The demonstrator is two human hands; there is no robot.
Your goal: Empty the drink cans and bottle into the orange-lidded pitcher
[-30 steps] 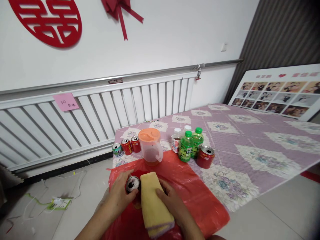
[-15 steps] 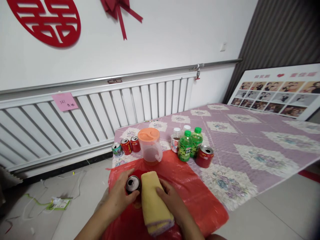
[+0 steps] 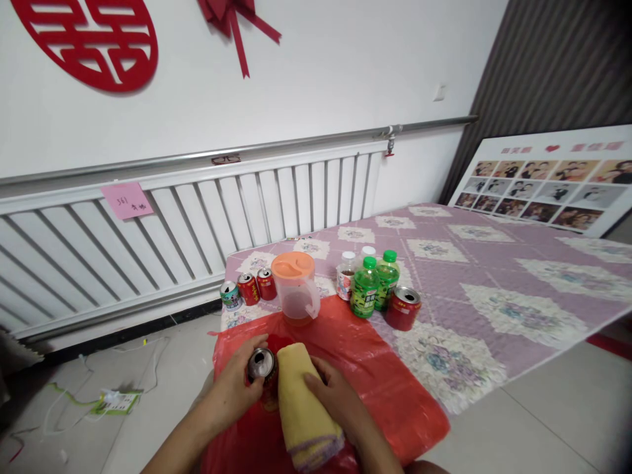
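Observation:
My left hand (image 3: pixel 240 380) is wrapped round a dark opened drink can (image 3: pixel 261 363), whose silver top faces up. Beside it, my right hand (image 3: pixel 336 395) grips a folded yellow cloth (image 3: pixel 302 408) with a purple edge, its upper end close against the can. Both hands are over a red plastic sheet (image 3: pixel 380 368) spread at the table's near end. Just beyond them stands a clear plastic pitcher (image 3: pixel 295 296) with an orange lid. The lower part of the can is partly hidden by my fingers.
To the pitcher's left stand a green-and-white can (image 3: pixel 230 297) and two red cans (image 3: pixel 248 289). On its right are green-capped bottles (image 3: pixel 364 289), white-capped bottles (image 3: pixel 345 276) and a wide red can (image 3: pixel 403 309). A flowered tablecloth (image 3: pixel 444 276) covers the table; a radiator (image 3: pixel 197 224) runs behind.
My left thumb has shifted slightly on the can. The cloth's upper end has dropped a little, and its lower end has changed shape.

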